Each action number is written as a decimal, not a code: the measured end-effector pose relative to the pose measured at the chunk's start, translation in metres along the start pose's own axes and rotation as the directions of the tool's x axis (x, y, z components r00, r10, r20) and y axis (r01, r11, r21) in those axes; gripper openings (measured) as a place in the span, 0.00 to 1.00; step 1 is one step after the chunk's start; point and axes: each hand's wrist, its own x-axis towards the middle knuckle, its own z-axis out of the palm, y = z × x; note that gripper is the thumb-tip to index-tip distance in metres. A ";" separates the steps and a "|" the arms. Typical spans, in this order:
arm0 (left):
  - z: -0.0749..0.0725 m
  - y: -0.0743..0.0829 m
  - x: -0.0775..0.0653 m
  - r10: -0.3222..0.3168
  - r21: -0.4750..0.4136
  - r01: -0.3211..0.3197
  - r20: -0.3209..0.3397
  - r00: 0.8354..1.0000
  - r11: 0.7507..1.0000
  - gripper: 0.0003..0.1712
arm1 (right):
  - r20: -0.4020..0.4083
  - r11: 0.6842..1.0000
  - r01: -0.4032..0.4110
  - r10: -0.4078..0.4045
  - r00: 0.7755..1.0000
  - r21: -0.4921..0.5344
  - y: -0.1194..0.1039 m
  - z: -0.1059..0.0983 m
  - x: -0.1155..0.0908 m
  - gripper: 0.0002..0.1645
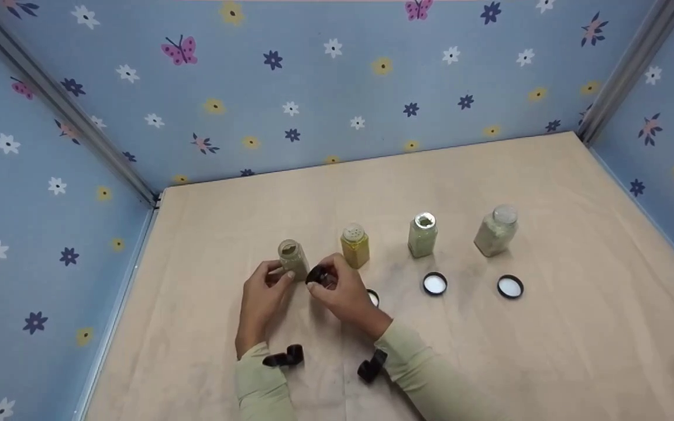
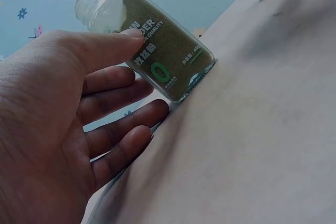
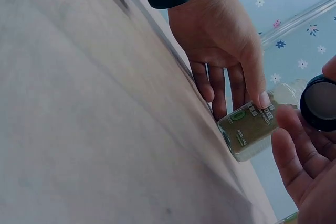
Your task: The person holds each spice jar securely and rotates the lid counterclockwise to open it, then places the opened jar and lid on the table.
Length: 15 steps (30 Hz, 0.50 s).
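A clear glass spice jar (image 1: 296, 264) of brownish-green powder stands uncapped on the table, its label partly legible in the left wrist view. My left hand (image 1: 260, 301) holds this jar (image 2: 176, 51) from the left, thumb on the label and fingers behind. Just right of it, my right hand (image 1: 346, 292) pinches a round black lid (image 1: 316, 275) between thumb and fingers. In the right wrist view the lid (image 3: 321, 103) is close beside the jar's mouth, its round face toward the camera. Behind the right hand stands a jar of yellow powder (image 1: 356, 250) with a perforated top.
Farther right stand a green-powder jar (image 1: 423, 238) with a silvery, torn-looking seal and a pale-green jar (image 1: 496, 232) with a whitish top. Black-rimmed lids (image 1: 434, 283) lie in front of them, another lid (image 1: 511, 286) at right. One more lid (image 1: 374, 297) is partly hidden by my right hand.
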 end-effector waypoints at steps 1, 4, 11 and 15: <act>0.000 0.000 0.000 -0.004 0.002 0.004 0.002 1.000 1.000 0.22 | 0.003 1.000 0.004 -0.004 1.000 -0.020 0.000 0.000 -0.001 0.17; 0.001 0.000 0.000 -0.007 0.000 0.007 0.006 1.000 1.000 0.22 | 0.032 0.998 -0.010 0.012 0.999 -0.066 0.001 0.000 -0.002 0.17; 0.001 0.000 -0.001 0.012 -0.002 -0.012 -0.006 1.000 1.000 0.21 | 0.109 0.980 -0.051 0.073 0.991 -0.190 0.000 0.002 -0.002 0.19; 0.001 0.001 -0.001 0.009 -0.004 -0.009 -0.004 1.000 1.000 0.21 | 0.127 0.951 -0.033 0.075 0.989 -0.307 0.001 0.002 0.000 0.21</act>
